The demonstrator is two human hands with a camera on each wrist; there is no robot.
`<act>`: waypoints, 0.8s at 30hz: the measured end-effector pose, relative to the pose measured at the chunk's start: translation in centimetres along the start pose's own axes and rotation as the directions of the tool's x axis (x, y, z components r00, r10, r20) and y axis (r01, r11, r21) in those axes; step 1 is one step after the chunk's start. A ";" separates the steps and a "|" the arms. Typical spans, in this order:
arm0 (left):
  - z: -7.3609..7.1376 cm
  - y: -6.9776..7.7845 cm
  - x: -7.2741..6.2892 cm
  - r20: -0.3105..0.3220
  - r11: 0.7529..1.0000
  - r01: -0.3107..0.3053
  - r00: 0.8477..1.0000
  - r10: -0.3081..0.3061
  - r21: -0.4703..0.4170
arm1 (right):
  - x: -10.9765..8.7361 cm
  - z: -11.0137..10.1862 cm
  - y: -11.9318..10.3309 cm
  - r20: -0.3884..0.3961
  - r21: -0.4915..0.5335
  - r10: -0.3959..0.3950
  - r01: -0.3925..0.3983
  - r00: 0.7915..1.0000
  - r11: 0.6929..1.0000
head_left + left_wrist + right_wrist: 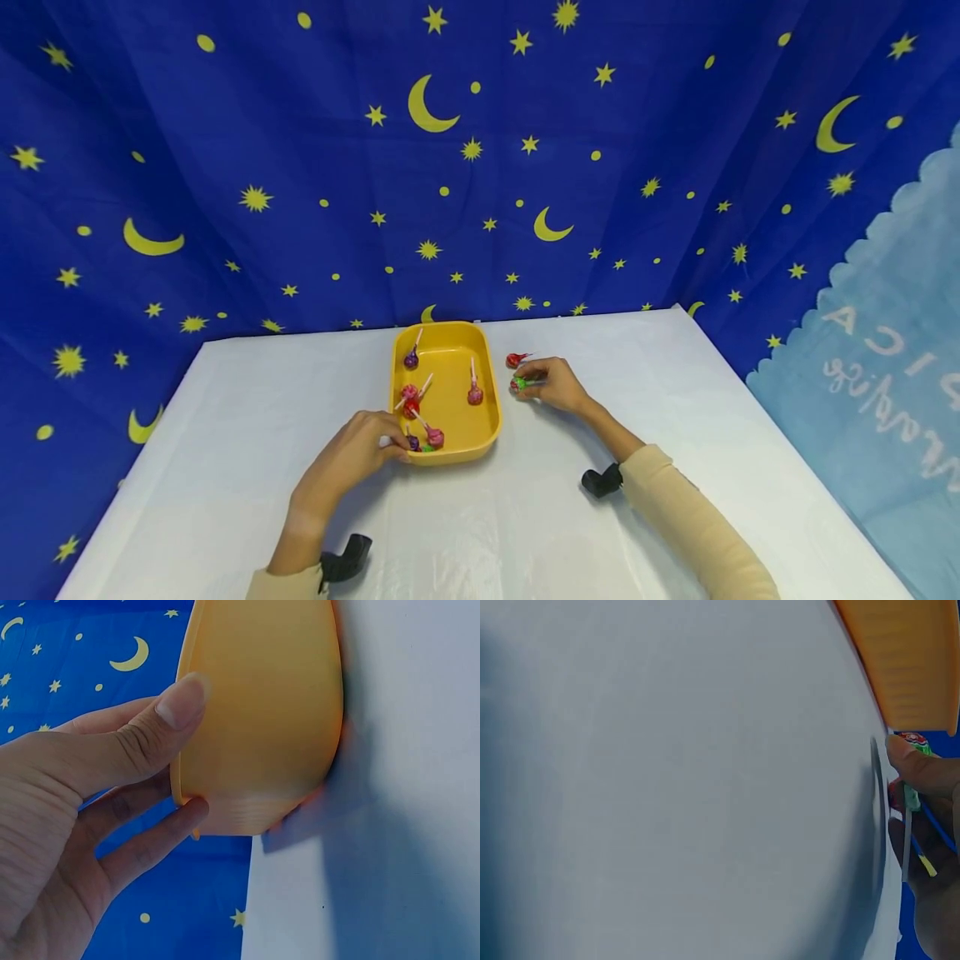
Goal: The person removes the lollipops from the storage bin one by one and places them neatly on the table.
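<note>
A yellow tray [450,354] stands on the white table, with several wrapped lollipops inside. Among them are a purple lollipop [411,361] at the back left, a pink one [475,396] by the right wall and another pink one [435,437] near the front. My left hand [356,450] grips the tray's rim at the near left corner, thumb on the outer wall [262,697] in the left wrist view. Just right of the tray, my right hand [553,385] pinches a green lollipop [517,383] between thumb and fingers. A red lollipop [514,360] lies on the table behind it.
The white table [247,400] extends around the tray. Behind it hangs a blue cloth [480,183] with yellow moons and stars. A light blue panel [885,350] with lettering is at the right. Black wrist mounts [602,481] hang by both sleeves.
</note>
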State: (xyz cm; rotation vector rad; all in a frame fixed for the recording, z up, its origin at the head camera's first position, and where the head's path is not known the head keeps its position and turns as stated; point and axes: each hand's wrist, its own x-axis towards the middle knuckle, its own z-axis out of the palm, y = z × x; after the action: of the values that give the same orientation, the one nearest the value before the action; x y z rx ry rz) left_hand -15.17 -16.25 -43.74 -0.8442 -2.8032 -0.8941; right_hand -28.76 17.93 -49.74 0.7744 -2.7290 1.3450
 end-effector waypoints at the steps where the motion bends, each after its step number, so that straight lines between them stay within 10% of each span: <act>1: 0.0 0.0 0.0 0.001 1.000 0.003 1.000 -0.003 0.000 | -0.1 0.0 0.0 0.002 -0.006 0.001 -0.001 1.000 1.000; 24: -0.2 -0.3 0.0 0.017 0.999 -0.023 1.000 0.024 -0.040 | -0.4 0.2 0.5 0.047 0.008 0.009 -0.010 0.999 1.000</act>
State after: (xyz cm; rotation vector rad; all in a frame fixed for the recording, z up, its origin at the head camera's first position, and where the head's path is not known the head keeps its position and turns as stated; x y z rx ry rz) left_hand -15.33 -16.53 -43.76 -0.8925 -2.7932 -0.9464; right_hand -28.60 18.15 -50.33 0.8049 -2.7679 1.3576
